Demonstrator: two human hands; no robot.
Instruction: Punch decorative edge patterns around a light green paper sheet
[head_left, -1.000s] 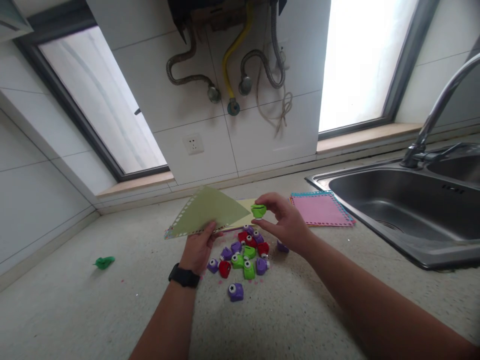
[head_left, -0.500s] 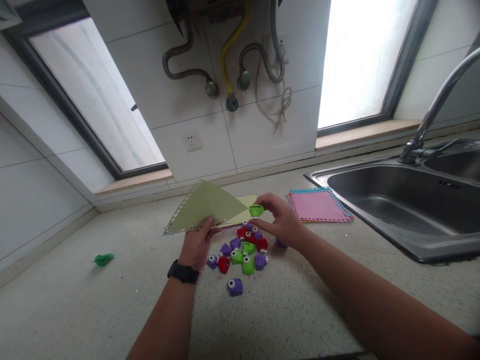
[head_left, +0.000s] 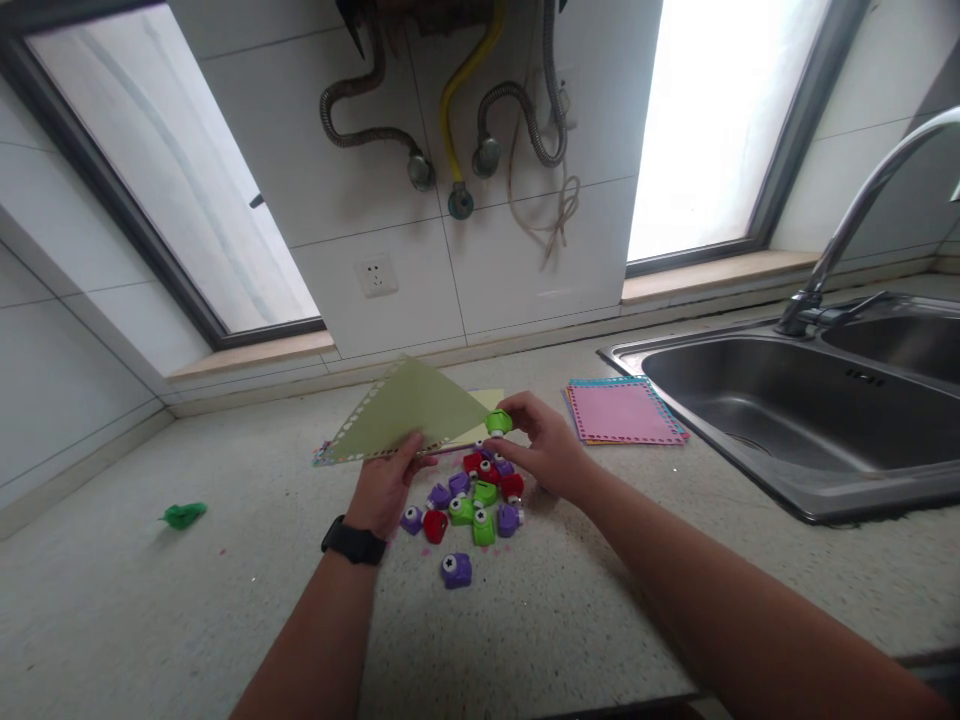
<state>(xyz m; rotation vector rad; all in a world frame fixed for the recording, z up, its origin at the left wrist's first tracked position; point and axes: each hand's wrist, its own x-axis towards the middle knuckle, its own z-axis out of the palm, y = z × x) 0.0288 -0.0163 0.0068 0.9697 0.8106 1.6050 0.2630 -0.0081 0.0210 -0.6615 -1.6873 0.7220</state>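
Note:
My left hand [head_left: 391,487] pinches a pale green sheet of paper [head_left: 411,408] by its near edge, thumb on top. Rows of punched holes run along two of the sheet's edges. At the sheet's right corner, my right hand [head_left: 544,440] grips a small green craft punch [head_left: 498,422] between thumb and fingers. The punch touches or overlaps that corner; whether paper sits in its slot I cannot tell. Below both hands lie several purple, red and green craft punches, among them a green one [head_left: 484,527] and a red one [head_left: 435,526]. A purple punch [head_left: 456,570] lies apart, nearer me.
Right of my hands is a stack of coloured sheets with punched borders, a pink sheet [head_left: 619,412] on top. Beyond it are a steel sink [head_left: 720,400] and tap [head_left: 862,200]. A crumpled green thing [head_left: 183,515] lies at left. Pink paper bits dot the counter [head_left: 300,580].
The camera view has shifted slightly, moving everything a little left. In my right hand the green punch has turned a little at the paper's corner. My left hand keeps its hold.

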